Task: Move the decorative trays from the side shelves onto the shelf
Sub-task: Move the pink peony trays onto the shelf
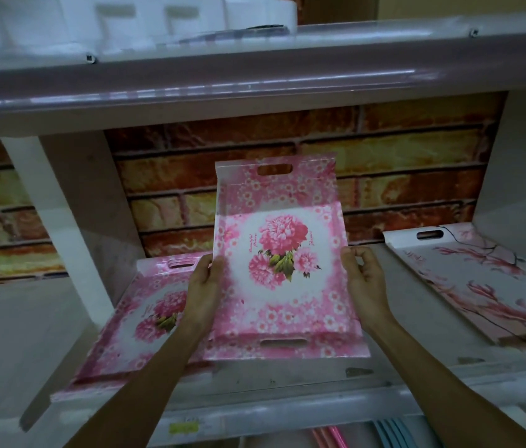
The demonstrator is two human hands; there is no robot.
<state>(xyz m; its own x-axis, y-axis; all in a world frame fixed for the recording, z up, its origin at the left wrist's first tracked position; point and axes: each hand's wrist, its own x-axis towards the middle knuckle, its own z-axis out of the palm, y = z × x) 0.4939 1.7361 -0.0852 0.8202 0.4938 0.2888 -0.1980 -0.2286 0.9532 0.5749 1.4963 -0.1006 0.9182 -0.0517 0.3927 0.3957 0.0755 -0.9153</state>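
Note:
A pink tray with peony flowers is in the middle of the view, tilted with its far end raised toward the brick-pattern back wall. My left hand grips its left rim and my right hand grips its right rim. A second, matching pink flower tray lies slanted on the shelf to the left, partly under the held tray. A pale tray with pink magnolia branches rests slanted on the shelf at the right.
A grey upper shelf hangs close overhead with white foam packing on it. A white upright post stands at the left. Below the front edge, pink and blue items show on a lower level.

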